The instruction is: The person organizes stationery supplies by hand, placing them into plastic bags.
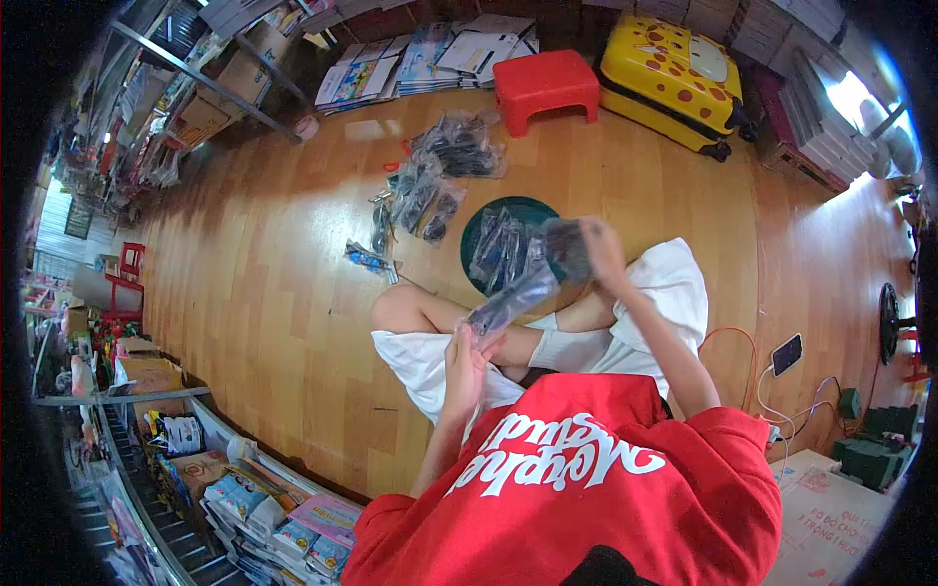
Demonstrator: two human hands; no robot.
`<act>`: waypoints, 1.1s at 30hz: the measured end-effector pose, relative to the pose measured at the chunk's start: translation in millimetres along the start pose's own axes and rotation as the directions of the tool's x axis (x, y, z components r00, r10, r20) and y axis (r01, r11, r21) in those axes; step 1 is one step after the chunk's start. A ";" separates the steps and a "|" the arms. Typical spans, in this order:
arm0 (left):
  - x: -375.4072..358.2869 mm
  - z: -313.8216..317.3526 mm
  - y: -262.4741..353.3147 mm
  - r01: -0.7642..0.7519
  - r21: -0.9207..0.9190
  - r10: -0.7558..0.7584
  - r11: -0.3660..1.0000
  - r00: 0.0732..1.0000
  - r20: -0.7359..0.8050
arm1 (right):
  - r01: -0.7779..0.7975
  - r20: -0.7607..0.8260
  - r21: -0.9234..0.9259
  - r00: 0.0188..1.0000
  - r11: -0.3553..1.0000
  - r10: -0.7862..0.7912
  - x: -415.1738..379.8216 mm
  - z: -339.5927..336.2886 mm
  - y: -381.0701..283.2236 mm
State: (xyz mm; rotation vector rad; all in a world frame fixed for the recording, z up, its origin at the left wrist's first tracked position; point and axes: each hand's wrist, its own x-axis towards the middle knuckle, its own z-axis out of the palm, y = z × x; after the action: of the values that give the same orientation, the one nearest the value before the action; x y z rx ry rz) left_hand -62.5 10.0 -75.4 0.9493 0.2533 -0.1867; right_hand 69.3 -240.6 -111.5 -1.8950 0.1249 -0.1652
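Note:
My left hand (464, 363) is closed on the lower end of a clear plastic sleeve (518, 296), in front of my crossed legs. My right hand (604, 256) is closed at the sleeve's upper end, beside a dark, blurred item (567, 250) whose kind I cannot make out. Beneath it, a round dark green tray (476, 273) on the floor bears several sunglasses in clear bags (503, 242). Farther off lie more bagged sunglasses (430, 205) and a pile of dark bagged items (459, 146). One bag with blue parts (369, 259) lies nearer my left knee.
A red plastic stool (547, 86) and a yellow giraffe-patterned suitcase (674, 83) stand at the back, beside stacked books (420, 63). Loaded shelves line the left. At the right are a phone (787, 354) with cables and a cardboard box (831, 518).

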 end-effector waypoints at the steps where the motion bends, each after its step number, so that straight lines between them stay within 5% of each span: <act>1: 0.9 -0.5 3.8 0.031 0.068 -0.029 0.997 0.999 -0.034 | -0.149 0.041 0.013 0.988 0.989 0.148 12.0 -24.2 28.4; 2: 3.6 -0.7 7.4 0.067 0.134 -0.058 0.989 0.996 -0.070 | -0.262 -0.098 0.146 0.956 0.954 0.277 6.2 -44.8 23.8; 3: 7.9 0.8 8.9 0.105 0.198 -0.085 0.975 0.991 -0.105 | -0.340 -0.112 0.278 0.917 0.898 0.382 24.5 -65.6 104.7; 4: 19.3 -5.8 -1.0 0.042 0.236 -0.025 0.971 0.997 -0.076 | -0.350 0.057 0.670 0.904 0.654 0.425 20.6 -86.8 115.9; 8: 68.7 -2.3 -32.9 -0.259 0.486 0.211 0.835 0.965 0.153 | -0.291 0.232 0.952 0.890 0.099 0.392 -8.4 -132.2 100.0; 9: 79.0 9.2 -34.9 -0.349 0.557 0.255 0.754 0.936 0.242 | -0.280 0.199 0.946 0.901 0.164 0.386 -5.9 -131.1 108.9; 12: 117.3 20.4 -53.7 -0.683 0.722 0.269 0.112 0.720 0.640 | -0.267 0.154 0.926 0.912 0.266 0.379 1.7 -119.8 135.8; 15: 150.4 3.4 -90.4 -0.732 0.672 -0.007 -0.110 0.677 0.736 | -0.289 0.188 0.933 0.900 0.215 0.393 4.4 -112.0 123.3; 19: 162.8 -24.8 -114.3 -0.740 0.633 -0.255 -0.227 0.673 0.695 | -0.282 0.181 0.941 0.886 0.186 0.426 1.6 -114.7 122.7; 25: 160.0 -27.3 -112.6 -0.721 0.675 -0.198 -0.158 0.693 0.694 | -0.311 0.216 0.935 0.881 0.172 0.421 2.7 -112.0 125.9; 31: 148.4 -4.3 -120.5 -0.495 0.866 0.062 -0.063 0.865 0.499 | -0.295 0.197 0.940 0.879 0.172 0.434 1.9 -112.6 120.9; 33: 151.0 -2.7 -121.9 -0.410 0.906 0.045 -0.105 0.908 0.416 | -0.303 0.208 0.938 0.879 0.166 0.429 2.0 -112.1 124.1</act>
State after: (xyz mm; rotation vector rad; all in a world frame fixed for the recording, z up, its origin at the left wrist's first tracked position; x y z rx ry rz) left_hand 48.6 -64.2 -216.1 2.5310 -0.4684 -0.1398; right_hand 51.0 -385.4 -193.1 -0.5173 0.4561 0.0220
